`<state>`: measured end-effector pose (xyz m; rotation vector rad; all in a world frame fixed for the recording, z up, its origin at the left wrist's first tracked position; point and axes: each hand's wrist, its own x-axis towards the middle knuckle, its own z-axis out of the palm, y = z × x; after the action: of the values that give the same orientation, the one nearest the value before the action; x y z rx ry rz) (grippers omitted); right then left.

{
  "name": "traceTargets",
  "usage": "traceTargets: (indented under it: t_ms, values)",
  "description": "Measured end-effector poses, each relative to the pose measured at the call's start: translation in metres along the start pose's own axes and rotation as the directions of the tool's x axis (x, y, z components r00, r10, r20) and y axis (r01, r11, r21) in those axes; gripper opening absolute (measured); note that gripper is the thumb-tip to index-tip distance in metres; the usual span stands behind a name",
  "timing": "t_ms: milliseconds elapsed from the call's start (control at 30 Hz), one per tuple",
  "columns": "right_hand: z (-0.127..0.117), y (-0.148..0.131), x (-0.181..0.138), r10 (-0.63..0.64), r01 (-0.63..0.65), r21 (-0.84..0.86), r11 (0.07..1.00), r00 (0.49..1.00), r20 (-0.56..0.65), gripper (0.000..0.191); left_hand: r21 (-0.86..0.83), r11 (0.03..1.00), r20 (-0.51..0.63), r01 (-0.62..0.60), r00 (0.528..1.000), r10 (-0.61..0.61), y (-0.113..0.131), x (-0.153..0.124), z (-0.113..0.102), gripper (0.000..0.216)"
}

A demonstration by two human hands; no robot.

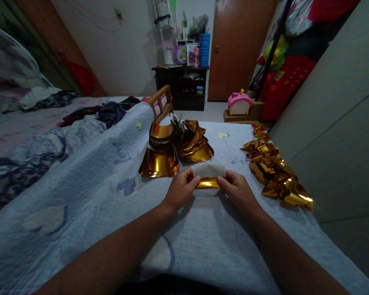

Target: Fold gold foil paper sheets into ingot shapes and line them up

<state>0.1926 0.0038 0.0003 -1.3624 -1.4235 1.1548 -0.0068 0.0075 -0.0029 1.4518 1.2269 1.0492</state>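
Observation:
Between my two hands is a sheet of gold foil paper (pixel 208 183), its white back facing up at the far side and a gold strip folded over along the near side. My left hand (pixel 182 185) pinches its left end, thumb on top. The right end is pinched the same way by my right hand (pixel 236 186). Just beyond my left hand lie stacks of curved gold foil sheets (pixel 160 162), some fanned out. Off to the right of my right hand runs a row of folded gold foil pieces (pixel 272 170).
A light blue quilt (pixel 135 229) with heart shapes covers the surface under my hands. A small wooden frame (pixel 163 102) stands behind the foil stacks. Crumpled bedding (pixel 49 151) lies at left. A pale panel (pixel 335 135) borders the right side. A pink toy (pixel 240 103) sits farther back.

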Motion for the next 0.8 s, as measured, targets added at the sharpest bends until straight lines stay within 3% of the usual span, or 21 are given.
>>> traceTargets:
  t_ms: [333,533,800]
  values:
    - [0.002,0.009,0.003,-0.035,0.030,-0.150,0.988,0.999,-0.034,0.020,-0.048,0.999,-0.007,-0.012,1.000,0.011,0.001,0.000,0.001,0.023]
    - [0.005,0.007,0.002,-0.068,0.044,-0.356,0.934,0.996,-0.056,0.012,0.229,0.972,-0.010,-0.052,0.998,0.056,-0.004,-0.001,0.000,0.030]
    - [0.011,0.004,0.000,-0.084,0.061,-0.655,0.753,0.996,-0.004,0.010,0.585,0.809,0.076,-0.057,0.997,0.015,0.002,-0.004,0.002,0.030]
